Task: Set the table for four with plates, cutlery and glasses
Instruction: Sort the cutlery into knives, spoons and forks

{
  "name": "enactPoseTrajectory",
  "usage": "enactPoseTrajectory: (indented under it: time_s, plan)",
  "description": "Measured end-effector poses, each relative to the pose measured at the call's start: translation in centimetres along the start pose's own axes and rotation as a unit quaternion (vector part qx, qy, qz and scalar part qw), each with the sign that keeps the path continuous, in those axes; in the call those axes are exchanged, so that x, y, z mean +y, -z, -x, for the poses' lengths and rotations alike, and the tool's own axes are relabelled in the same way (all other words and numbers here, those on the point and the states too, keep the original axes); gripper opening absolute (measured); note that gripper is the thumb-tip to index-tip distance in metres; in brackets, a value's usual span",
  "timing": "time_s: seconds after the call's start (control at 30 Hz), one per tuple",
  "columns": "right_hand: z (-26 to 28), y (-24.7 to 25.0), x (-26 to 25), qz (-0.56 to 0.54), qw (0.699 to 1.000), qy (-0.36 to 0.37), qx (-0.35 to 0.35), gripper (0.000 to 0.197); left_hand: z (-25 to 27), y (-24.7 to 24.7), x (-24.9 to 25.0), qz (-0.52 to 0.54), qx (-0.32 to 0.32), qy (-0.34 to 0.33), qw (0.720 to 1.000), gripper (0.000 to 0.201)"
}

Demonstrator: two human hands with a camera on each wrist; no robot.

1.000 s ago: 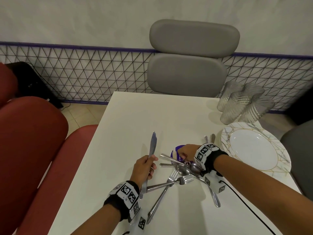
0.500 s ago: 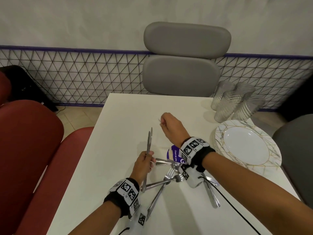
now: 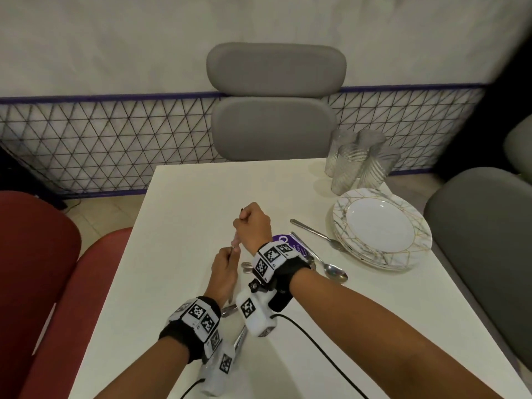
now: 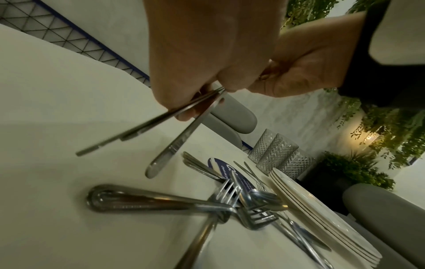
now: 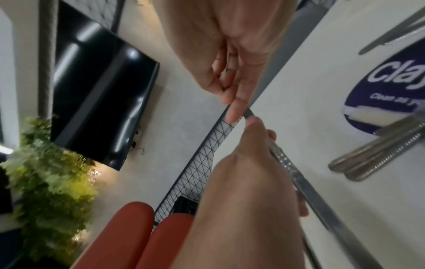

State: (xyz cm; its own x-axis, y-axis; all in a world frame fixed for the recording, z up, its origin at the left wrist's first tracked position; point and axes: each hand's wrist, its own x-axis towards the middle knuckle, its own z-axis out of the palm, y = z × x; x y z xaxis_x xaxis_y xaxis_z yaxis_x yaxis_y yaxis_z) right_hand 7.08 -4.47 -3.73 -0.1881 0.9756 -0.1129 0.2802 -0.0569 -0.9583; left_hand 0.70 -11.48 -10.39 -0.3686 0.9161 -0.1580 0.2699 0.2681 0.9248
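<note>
My left hand (image 3: pixel 226 264) is held above the white table (image 3: pixel 178 214) and grips a small bundle of cutlery (image 4: pixel 161 151): a thin knife seen edge-on and a round-ended handle. Just beyond it, my right hand (image 3: pixel 253 224) pinches the top end of one metal piece (image 5: pixel 249 113) in that bundle; which piece it is I cannot tell. Under both wrists lies the loose pile of forks and spoons (image 4: pixel 230 205). A stack of white marbled plates (image 3: pixel 339 214) sits at the right, with several ribbed glasses (image 3: pixel 357 159) behind it.
A purple round sticker (image 3: pixel 288 240) lies on the table under the pile. A spoon (image 3: pixel 334 273) and another utensil (image 3: pixel 313 232) lie next to the plates. A grey chair (image 3: pixel 273 110) stands at the far end, red seats (image 3: pixel 37 254) at the left, another grey chair (image 3: pixel 483 240) at the right.
My right hand left the pile with a piece, swung out over the table, then came back to meet my left hand. The left hand has kept its knife throughout.
</note>
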Motion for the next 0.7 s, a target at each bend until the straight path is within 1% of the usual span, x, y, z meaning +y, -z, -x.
enactPoseTrajectory:
  time_s: [0.1,0.2,0.23,0.33,0.37,0.4,0.43,0.47,0.5,0.53,0.57,0.7]
  plan:
    - [0.2,0.5,0.1,-0.072,0.996,-0.048,-0.003,0.028,0.6,-0.1,0.2,0.023,-0.015,0.017,0.999,0.034]
    - [0.0,0.5,0.6,-0.110,0.992,-0.054,-0.016,0.026,1.1,-0.1,0.5,0.049,-0.029,0.031,0.998,0.034]
    - [-0.1,0.4,1.0,-0.093,0.995,-0.041,-0.017,0.023,1.1,-0.1,0.6,0.059,-0.025,0.034,0.997,0.034]
    - [0.9,0.6,2.5,0.005,1.000,0.019,-0.019,0.016,0.9,0.1,1.0,0.122,0.007,0.039,0.992,0.033]
    - [1.5,0.7,3.4,0.038,0.998,0.026,-0.040,0.018,0.7,0.2,1.1,0.138,0.020,0.039,0.990,0.032]
    - [2.2,0.8,4.4,0.066,0.994,0.018,-0.085,0.024,0.4,0.4,1.3,0.149,0.034,0.035,0.988,0.031]
    - [3.0,0.9,5.2,0.091,0.985,-0.005,-0.148,0.031,0.1,0.7,1.5,0.159,0.049,0.028,0.986,0.030]
    - [3.9,1.0,5.8,0.117,0.969,-0.035,-0.216,0.040,-0.2,0.9,1.8,0.169,0.062,0.021,0.983,0.030]
    - [4.6,1.1,6.2,0.143,0.951,-0.059,-0.268,0.047,-0.6,1.1,2.0,0.180,0.073,0.015,0.981,0.029]
    - [5.2,1.1,6.4,0.165,0.937,-0.069,-0.299,0.052,-0.9,1.3,2.4,0.192,0.081,0.009,0.978,0.028]
    - [5.7,1.0,6.5,0.179,0.932,-0.067,-0.308,0.055,-1.1,1.3,2.7,0.202,0.086,0.004,0.976,0.027]
    - [5.7,0.6,5.5,0.205,0.938,-0.058,-0.273,0.054,-1.2,1.0,3.4,0.211,0.098,-0.015,0.972,0.024]
